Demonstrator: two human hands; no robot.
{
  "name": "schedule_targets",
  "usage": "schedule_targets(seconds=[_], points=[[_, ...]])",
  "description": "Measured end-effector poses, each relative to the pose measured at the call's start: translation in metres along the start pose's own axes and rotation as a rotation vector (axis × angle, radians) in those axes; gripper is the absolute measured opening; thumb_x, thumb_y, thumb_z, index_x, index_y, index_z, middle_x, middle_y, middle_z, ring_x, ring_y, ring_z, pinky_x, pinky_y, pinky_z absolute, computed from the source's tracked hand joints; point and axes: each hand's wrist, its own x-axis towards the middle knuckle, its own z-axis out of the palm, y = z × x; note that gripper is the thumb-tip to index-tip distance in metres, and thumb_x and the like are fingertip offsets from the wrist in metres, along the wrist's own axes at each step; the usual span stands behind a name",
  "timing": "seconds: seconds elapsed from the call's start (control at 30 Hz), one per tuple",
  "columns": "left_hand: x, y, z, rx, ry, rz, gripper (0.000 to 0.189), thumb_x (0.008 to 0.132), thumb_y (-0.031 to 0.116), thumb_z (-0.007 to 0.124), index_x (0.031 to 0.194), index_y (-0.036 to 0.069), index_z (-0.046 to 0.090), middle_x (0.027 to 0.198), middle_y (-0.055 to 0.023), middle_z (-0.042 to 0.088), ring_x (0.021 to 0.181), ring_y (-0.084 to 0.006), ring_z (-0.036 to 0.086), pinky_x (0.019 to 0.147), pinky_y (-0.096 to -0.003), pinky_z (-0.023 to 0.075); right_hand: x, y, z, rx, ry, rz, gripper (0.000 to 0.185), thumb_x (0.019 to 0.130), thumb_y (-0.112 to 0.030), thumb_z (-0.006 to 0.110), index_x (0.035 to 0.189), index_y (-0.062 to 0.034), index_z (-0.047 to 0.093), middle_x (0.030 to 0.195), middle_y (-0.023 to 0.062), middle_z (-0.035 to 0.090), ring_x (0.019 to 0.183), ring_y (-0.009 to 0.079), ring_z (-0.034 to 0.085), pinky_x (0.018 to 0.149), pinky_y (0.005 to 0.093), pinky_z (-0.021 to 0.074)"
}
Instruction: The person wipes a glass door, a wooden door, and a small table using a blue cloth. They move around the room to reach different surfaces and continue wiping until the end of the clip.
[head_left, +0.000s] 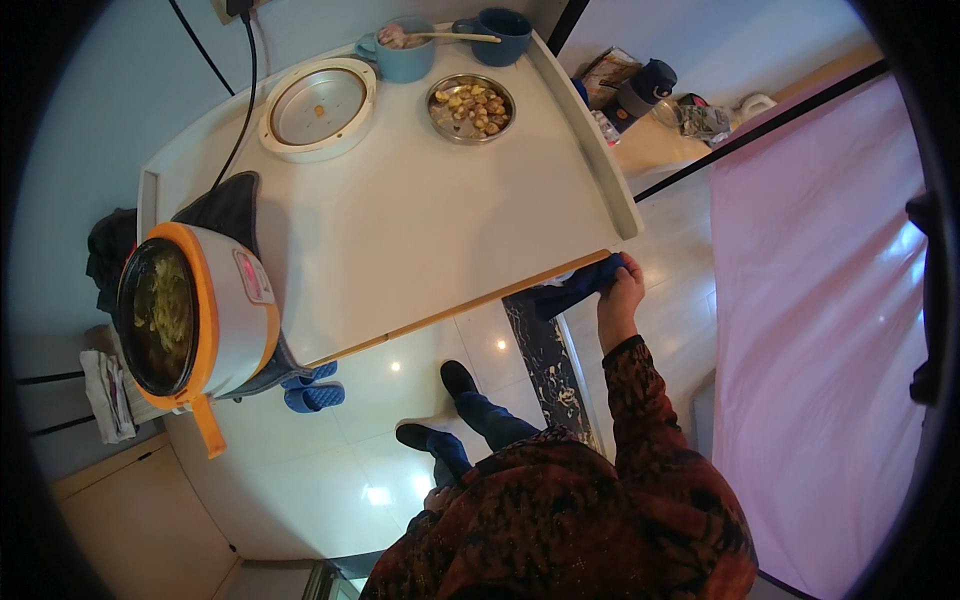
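At the near right corner of the white table (420, 217), my right hand (624, 289) grips a dark blue cloth (574, 289) that hangs by the wooden front edge. My left hand (438, 498) shows only in small part beside my body, and its fingers are hidden. To the left stands an orange and white electric cooker (240, 315), uncovered, with greenish food (171, 300) in its dark pot. Its orange handle (206, 427) juts towards me. Beneath the cooker lies a dark mat (244, 199).
A round lid (274, 139) lies inner side up. Nearby are a metal bowl (450, 133) of brownish-yellow pieces, a light blue mug (409, 64) with pinkish food and a stick, and a dark blue mug (502, 45). Blue slippers (315, 397) lie on the floor. A pink curtain (810, 337) hangs right.
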Motion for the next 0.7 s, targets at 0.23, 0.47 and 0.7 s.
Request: schedule_targets(seconds=[0.23, 0.47, 0.7], points=[[0.000, 0.001, 0.004, 0.007, 0.014, -0.013, 0.054, 0.077, 0.042, 0.054, 0.109, -0.001, 0.056, 0.109, -0.0204, 0.058, 0.101, -0.0325, 0.055, 0.088, -0.0380, 0.0425, 0.012, 0.092, -0.014, 0.264, -0.041, 0.400, 0.029, 0.082, -0.021, 0.043, 0.104, -0.0070, 0.055, 0.107, 0.0110, 0.057, 0.095, 0.0248, 0.057, 0.084, 0.0426, 0.0463], [-0.015, 0.018, 0.004, 0.012, 0.038, -0.038, 0.054, 0.077, 0.041, 0.054, 0.110, -0.001, 0.056, 0.110, -0.0206, 0.057, 0.102, -0.0321, 0.055, 0.089, -0.0378, 0.0422, -0.065, 0.238, 0.011, -0.732, -0.624, 0.106, 0.030, 0.072, -0.025, 0.065, 0.095, -0.0071, 0.060, 0.090, 0.0112, 0.064, 0.086, 0.0219, 0.062, 0.076, 0.0315, 0.0479], [-0.057, 0.069, -0.034, -0.085, 0.044, -0.003, 0.053, 0.076, 0.040, 0.054, 0.109, -0.001, 0.057, 0.109, -0.0202, 0.058, 0.102, -0.0323, 0.055, 0.089, -0.0372, 0.0427, -0.149, 0.104, 0.068, 0.156, -0.509, 1.199, 0.018, 0.079, -0.014, 0.050, 0.094, -0.0052, 0.054, 0.086, 0.0110, 0.057, 0.085, 0.0249, 0.059, 0.075, 0.0383, 0.0493]])
